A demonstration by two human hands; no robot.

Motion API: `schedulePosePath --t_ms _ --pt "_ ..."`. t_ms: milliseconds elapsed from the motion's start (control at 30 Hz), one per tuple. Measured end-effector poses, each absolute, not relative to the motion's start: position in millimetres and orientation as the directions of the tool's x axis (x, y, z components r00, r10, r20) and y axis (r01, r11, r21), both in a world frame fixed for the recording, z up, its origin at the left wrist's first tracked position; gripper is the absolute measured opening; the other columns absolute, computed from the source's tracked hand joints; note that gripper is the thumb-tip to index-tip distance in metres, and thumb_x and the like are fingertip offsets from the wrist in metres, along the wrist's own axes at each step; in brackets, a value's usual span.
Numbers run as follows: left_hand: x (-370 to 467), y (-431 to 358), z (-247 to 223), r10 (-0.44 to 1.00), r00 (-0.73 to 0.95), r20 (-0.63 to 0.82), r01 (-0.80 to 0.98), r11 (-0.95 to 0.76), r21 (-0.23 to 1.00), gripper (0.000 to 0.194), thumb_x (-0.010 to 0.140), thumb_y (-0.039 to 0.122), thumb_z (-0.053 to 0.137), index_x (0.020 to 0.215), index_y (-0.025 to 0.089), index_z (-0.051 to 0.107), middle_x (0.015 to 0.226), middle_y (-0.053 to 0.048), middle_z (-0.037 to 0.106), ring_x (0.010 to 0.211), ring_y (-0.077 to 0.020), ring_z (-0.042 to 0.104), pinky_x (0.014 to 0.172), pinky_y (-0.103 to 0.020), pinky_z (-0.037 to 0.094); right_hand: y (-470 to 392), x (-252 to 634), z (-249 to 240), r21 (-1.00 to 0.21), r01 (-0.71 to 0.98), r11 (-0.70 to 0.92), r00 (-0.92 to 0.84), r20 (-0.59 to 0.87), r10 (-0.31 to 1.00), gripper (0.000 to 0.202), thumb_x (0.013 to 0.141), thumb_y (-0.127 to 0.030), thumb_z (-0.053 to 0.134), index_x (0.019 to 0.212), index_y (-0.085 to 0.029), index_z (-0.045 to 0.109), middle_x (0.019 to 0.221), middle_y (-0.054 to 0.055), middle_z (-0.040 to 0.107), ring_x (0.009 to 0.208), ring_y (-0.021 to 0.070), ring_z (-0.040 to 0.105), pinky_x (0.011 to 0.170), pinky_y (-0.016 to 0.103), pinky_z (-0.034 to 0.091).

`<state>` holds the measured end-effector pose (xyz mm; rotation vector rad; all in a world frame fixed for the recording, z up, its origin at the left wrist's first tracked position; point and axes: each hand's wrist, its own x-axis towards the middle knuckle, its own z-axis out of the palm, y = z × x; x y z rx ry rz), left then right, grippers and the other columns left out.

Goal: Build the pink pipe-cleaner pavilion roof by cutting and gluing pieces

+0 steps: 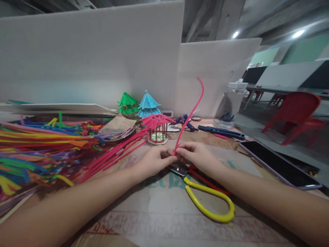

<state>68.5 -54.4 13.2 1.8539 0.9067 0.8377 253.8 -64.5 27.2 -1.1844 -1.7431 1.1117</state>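
Note:
A long pink pipe cleaner (184, 125) rises in a curve from between my hands. My left hand (157, 159) pinches at its lower end, fingertips pressed together. My right hand (194, 155) grips the same lower end, its fingers almost touching the left ones. Below them lie scissors with yellow handles (214, 216), their blades partly hidden under my hands. Just behind my hands stands a small pavilion with a pink roof (157, 119) and thin posts. To its left, a bundle of pink pipe cleaners (115, 152) lies slanting.
Many coloured pipe cleaners (38, 140) cover the left side. Green (128, 103) and blue (147, 104) roofed models stand behind. A glue gun (187, 122), navy tool (221, 131), water bottle (228, 106) and phone (277, 163) are at the right. White boards (89, 55) stand behind.

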Motion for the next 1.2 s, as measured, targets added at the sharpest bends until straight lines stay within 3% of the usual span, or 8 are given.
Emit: schedulePosePath --t_ms 200,467,733,1067,1200 --pt "68.1 -53.6 14.5 0.874 0.464 0.145 0.248 -0.286 0.926 0.019 0.081 0.031 0.066 0.078 0.012 0.067 0.077 -0.005 0.071 0.07 -0.0149 0.065 0.064 -0.022 0.047 -67.1 253.6 33.1 -0.93 0.318 0.183 -0.305 0.082 0.949 0.023 0.077 -0.036 0.06 0.062 -0.018 0.061 0.055 -0.004 0.052 0.051 0.0098 0.044 0.049 0.023 0.036" --pt "69.7 -54.9 17.2 0.862 0.489 0.132 0.286 -0.301 0.91 0.02 0.079 0.03 0.066 0.073 0.011 0.067 0.071 -0.003 0.067 0.065 -0.0131 0.059 0.059 -0.021 0.042 -65.9 251.6 30.6 -0.929 0.326 0.173 -0.287 0.077 0.955 0.021 0.073 -0.039 0.064 0.073 -0.018 0.064 0.057 -0.003 0.055 0.052 0.0115 0.049 0.049 0.024 0.037" --pt "68.1 -53.1 16.5 0.798 0.55 0.247 0.306 -0.468 0.829 0.029 0.089 0.034 0.053 0.081 0.012 0.071 0.075 -0.004 0.068 0.068 -0.0138 0.059 0.061 -0.021 0.042 -65.5 252.9 29.1 -0.918 0.345 0.195 -0.272 0.101 0.957 0.024 0.075 -0.042 0.062 0.075 -0.018 0.062 0.058 -0.004 0.053 0.049 0.0095 0.042 0.046 0.023 0.032" --pt "67.5 -52.9 14.3 0.818 0.538 0.205 0.293 -0.409 0.864 0.029 0.088 0.033 0.054 0.087 0.01 0.072 0.083 -0.006 0.072 0.074 -0.016 0.062 0.066 -0.023 0.045 -64.1 254.5 27.1 -0.978 0.182 0.099 -0.28 0.044 0.959 0.038 0.072 -0.053 0.069 0.074 -0.016 0.065 0.064 -0.001 0.059 0.055 0.0102 0.048 0.053 0.024 0.036" --pt "67.8 -55.8 18.9 0.822 0.537 0.187 0.311 -0.4 0.862 0.027 0.088 0.031 0.054 0.084 0.01 0.071 0.079 -0.005 0.07 0.071 -0.0138 0.059 0.064 -0.021 0.043 -62.1 255.7 23.6 -0.977 0.188 0.103 -0.291 0.045 0.956 0.036 0.071 -0.051 0.072 0.078 -0.015 0.067 0.065 -0.001 0.06 0.056 0.0104 0.048 0.051 0.024 0.035"
